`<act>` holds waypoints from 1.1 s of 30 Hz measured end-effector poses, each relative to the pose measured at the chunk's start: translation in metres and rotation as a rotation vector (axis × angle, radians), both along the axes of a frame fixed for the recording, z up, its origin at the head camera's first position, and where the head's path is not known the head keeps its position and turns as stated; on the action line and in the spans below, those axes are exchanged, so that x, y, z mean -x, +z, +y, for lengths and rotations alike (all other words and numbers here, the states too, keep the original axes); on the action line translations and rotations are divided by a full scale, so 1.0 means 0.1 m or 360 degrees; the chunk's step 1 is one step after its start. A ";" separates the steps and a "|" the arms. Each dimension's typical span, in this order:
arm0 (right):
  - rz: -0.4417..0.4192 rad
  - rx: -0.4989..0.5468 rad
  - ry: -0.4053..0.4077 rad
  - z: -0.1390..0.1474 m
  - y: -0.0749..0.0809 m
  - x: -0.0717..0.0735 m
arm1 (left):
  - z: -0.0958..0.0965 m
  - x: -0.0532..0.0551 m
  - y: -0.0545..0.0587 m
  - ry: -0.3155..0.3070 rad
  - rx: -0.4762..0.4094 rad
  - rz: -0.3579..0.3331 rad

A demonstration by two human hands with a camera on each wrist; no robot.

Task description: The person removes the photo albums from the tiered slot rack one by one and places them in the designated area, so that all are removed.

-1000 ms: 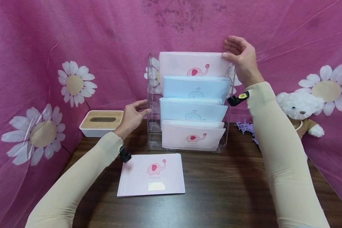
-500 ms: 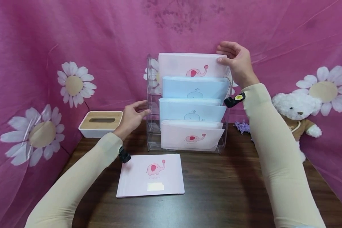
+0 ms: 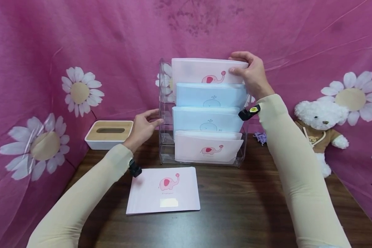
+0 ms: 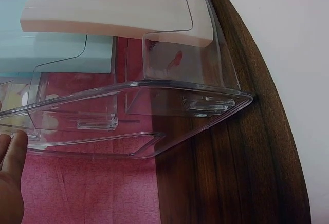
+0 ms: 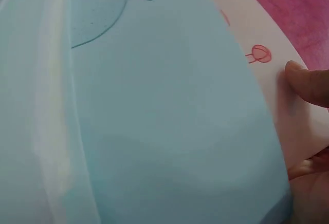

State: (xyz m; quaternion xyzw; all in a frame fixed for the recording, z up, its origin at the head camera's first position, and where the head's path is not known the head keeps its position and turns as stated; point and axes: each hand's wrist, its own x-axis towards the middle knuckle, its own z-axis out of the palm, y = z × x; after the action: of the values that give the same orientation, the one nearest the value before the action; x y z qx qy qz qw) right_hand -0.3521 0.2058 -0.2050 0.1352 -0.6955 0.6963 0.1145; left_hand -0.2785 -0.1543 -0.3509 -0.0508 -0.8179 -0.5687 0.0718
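Note:
A clear plastic tiered rack stands upright on the table, holding pink and pale blue folders. My right hand pinches the top right corner of the rear pink elephant folder, thumb in front and fingers behind; the thumb also shows in the right wrist view. Below it sit two blue whale folders and a front pink elephant folder. My left hand touches the rack's left side with extended fingertips. Another pink elephant folder lies flat in front of the rack.
A white tissue box with a wooden lid stands left of the rack. At the right, a white teddy bear sits beside purple shredded paper. A pink floral cloth hangs behind the dark wooden table.
My right hand has moved left and down along the rear pink folder's top right corner, and its thumb now lies further onto the front. The left hand stays at the rack's side.

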 end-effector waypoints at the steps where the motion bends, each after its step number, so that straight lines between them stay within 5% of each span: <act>1: -0.0007 -0.0030 -0.0009 -0.01 0.00 0.00 | 0.00 0.00 0.00 0.0000 0.0002 0.0000; 17: -0.0324 -0.0446 -0.0272 -0.03 0.05 0.08 | 0.02 -0.01 -0.01 0.0026 0.0055 0.0010; 26: -0.0192 -0.0319 -0.0405 -0.05 0.12 0.06 | 0.04 -0.01 -0.02 -0.0004 0.0068 0.0027; 33: -0.0111 0.0029 -0.0416 -0.04 0.21 0.00 | 0.04 0.00 -0.02 -0.0002 0.0049 0.0043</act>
State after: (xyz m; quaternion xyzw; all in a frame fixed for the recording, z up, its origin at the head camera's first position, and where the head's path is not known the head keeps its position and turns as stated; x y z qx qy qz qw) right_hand -0.3524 0.2017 -0.1843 0.0181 -0.7045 0.6860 0.1811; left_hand -0.2780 -0.1499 -0.3528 -0.0600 -0.8254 -0.5554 0.0817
